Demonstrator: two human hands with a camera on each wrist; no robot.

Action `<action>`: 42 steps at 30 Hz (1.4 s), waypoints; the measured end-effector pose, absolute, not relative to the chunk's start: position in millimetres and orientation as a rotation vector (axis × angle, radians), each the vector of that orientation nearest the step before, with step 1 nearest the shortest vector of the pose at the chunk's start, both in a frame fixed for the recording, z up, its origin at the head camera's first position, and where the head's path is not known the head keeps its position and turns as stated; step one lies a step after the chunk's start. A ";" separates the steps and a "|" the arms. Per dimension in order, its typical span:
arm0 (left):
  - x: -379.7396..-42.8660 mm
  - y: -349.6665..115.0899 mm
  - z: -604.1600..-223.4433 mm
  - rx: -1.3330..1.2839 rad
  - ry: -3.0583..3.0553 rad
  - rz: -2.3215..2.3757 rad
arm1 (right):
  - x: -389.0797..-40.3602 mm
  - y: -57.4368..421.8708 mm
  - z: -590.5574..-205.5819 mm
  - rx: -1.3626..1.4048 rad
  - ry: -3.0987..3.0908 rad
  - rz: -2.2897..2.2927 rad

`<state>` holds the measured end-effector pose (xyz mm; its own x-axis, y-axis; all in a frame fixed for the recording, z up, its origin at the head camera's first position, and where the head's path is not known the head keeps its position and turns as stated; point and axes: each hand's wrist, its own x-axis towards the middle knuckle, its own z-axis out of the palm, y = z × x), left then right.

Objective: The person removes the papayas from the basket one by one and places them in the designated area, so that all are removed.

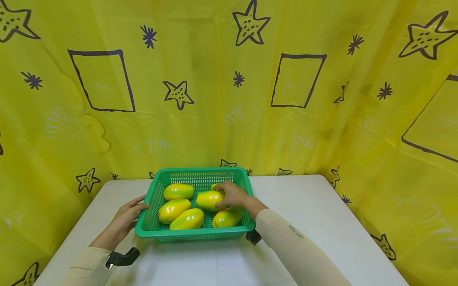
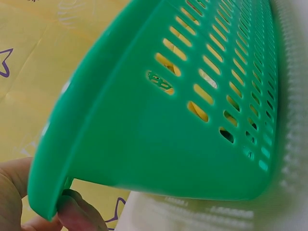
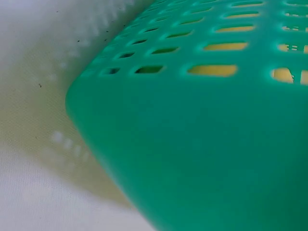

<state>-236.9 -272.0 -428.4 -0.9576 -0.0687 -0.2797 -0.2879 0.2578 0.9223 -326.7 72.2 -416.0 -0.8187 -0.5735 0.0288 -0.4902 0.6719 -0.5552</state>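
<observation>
Basket [image 1: 193,234]: green, resting on the white bench [image 1: 315,206], toward 11 o'clock from the bench's middle.
Left hand [image 1: 125,217]: standing at the basket's 9 o'clock side, nearly closed and gripping the rim, which is lying between thumb and fingers in the left wrist view.
Right hand [image 1: 232,194]: reaching over the rim from 4 o'clock, half open around the centre fruit [image 1: 206,200] and gripping it, the thumb lying on the near side and the fingers curving over the far side.
Centre fruit: yellow-green, lying just toward 3 o'clock from the basket's middle; whether it is touching the basket's floor, I cannot tell.
Back fruit [image 1: 213,186]: peeking out at 1 o'clock, the right hand hiding most of it; contact with the fingers, I cannot tell.
10 o'clock fruit [image 1: 178,191]: lying farthest back on the left side.
8 o'clock fruit [image 1: 174,211]: lying between the 10 o'clock fruit and the 7 o'clock fruit [image 1: 187,219].
4 o'clock fruit [image 1: 227,217]: lying near the front rim, below the right hand.
Sleeves [image 1: 297,242]: beige, covering both forearms.
Curtain [image 1: 214,135]: yellow, hanging behind the bench, showing dark stars and four-sided outlines.
</observation>
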 end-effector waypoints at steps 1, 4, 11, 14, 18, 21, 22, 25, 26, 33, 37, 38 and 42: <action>-236.9 -271.9 -428.3 -0.335 2.337 1.779 | -326.9 72.4 -416.0 -0.879 2.732 -0.844; -237.0 -271.6 -428.2 -0.332 2.331 1.784 | -326.5 72.9 -415.1 -0.880 2.710 -0.870; -237.3 -271.1 -428.6 -0.345 2.341 1.788 | -324.4 77.6 -412.9 -0.826 2.679 -0.936; -237.2 -271.3 -428.6 -0.344 2.342 1.787 | -323.8 80.6 -411.8 -0.817 2.692 -0.946; -236.8 -271.5 -428.8 -0.341 2.339 1.789 | -323.2 83.9 -410.2 -0.825 2.698 -0.959; -236.7 -271.4 -429.1 -0.340 2.333 1.794 | -323.0 85.8 -409.2 -0.822 2.690 -0.969; -236.6 -271.4 -429.2 -0.339 2.332 1.795 | -322.9 86.5 -408.7 -0.818 2.687 -0.966; -236.4 -271.3 -429.8 -0.338 2.333 1.796 | -322.1 88.7 -406.6 -0.804 2.666 -0.996; -236.4 -271.4 -430.0 -0.336 2.335 1.794 | -321.9 89.6 -405.6 -0.797 2.656 -1.009; -236.4 -271.3 -430.1 -0.339 2.342 1.790 | -320.3 95.4 -397.4 -0.747 2.581 -1.124; -236.9 -270.9 -429.3 -0.340 2.332 1.795 | -319.8 98.7 -393.1 -0.713 2.558 -1.139; -237.1 -270.9 -429.2 -0.341 2.329 1.796 | -319.8 99.5 -392.2 -0.709 2.556 -1.135; -237.5 -271.3 -429.1 -0.340 2.327 1.795 | -320.4 102.0 -388.8 -0.696 2.569 -1.106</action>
